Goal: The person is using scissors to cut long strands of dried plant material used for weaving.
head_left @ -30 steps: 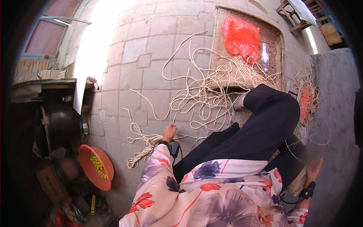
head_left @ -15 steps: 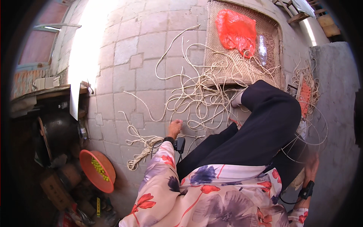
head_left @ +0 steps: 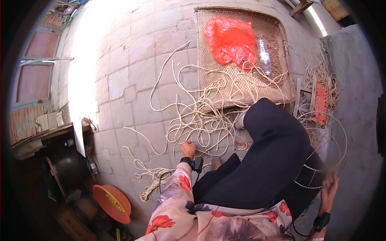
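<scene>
- Loose pale cord [head_left: 201, 120] lies in a tangle on the paved floor [head_left: 132, 76], spreading just ahead of the left hand [head_left: 187, 149] and up toward the woven mat [head_left: 241, 86].
- Left hand reaches down to the floor, fingers curled on a strand at the near edge of the tangle; whether it grips or only touches, cannot tell.
- Right hand [head_left: 329, 188] hangs low on the far side of the black-trousered leg [head_left: 269, 160], fingers against a wire ring frame [head_left: 321, 156]; closed grasp or not, cannot tell.
- A coiled bundle of cord [head_left: 155, 178] lies near the left hand, to its left and nearer the person.
- Beyond the tangle, on the mat: red plastic bag [head_left: 231, 40], clear bottle [head_left: 264, 56] beside it.
- Orange basin [head_left: 114, 203] well left of the left hand.
</scene>
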`<state>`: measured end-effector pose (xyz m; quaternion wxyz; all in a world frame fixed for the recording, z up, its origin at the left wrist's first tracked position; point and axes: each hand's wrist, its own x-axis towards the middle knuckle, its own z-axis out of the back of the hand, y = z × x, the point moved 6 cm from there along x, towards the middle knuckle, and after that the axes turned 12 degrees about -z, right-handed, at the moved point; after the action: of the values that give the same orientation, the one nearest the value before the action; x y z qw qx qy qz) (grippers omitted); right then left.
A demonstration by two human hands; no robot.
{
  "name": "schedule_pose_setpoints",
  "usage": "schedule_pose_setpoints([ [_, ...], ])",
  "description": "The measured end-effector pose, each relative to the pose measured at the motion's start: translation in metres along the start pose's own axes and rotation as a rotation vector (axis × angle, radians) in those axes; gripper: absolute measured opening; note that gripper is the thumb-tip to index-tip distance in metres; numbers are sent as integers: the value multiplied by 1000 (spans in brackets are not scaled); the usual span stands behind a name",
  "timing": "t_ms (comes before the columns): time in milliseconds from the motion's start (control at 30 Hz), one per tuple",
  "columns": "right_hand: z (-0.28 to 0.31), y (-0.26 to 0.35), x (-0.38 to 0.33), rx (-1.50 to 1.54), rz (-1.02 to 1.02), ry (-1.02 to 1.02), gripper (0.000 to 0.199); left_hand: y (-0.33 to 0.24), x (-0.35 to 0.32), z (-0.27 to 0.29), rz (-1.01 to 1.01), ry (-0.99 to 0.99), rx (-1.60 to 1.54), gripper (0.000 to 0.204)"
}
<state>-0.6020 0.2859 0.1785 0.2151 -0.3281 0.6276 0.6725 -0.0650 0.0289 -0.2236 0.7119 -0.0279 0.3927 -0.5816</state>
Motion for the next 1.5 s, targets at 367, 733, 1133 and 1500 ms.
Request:
schedule_pose_setpoints([
  [367, 36, -1, 29, 160, -123, 189, 14, -38, 25, -16, -6, 76, 381, 34],
  [733, -14, 8, 7, 36, 29, 148, 21, -148, -6, 63, 30, 604, -1269, 13],
  [1133, -62, 11, -83, -96, 37, 628, 19, -303, -66, 214, -556, 524, -1291, 10],
  [1500, 13, 39, -131, -140, 483, 580, 31, -439, -170, 233, -959, 544, -993, 28],
])
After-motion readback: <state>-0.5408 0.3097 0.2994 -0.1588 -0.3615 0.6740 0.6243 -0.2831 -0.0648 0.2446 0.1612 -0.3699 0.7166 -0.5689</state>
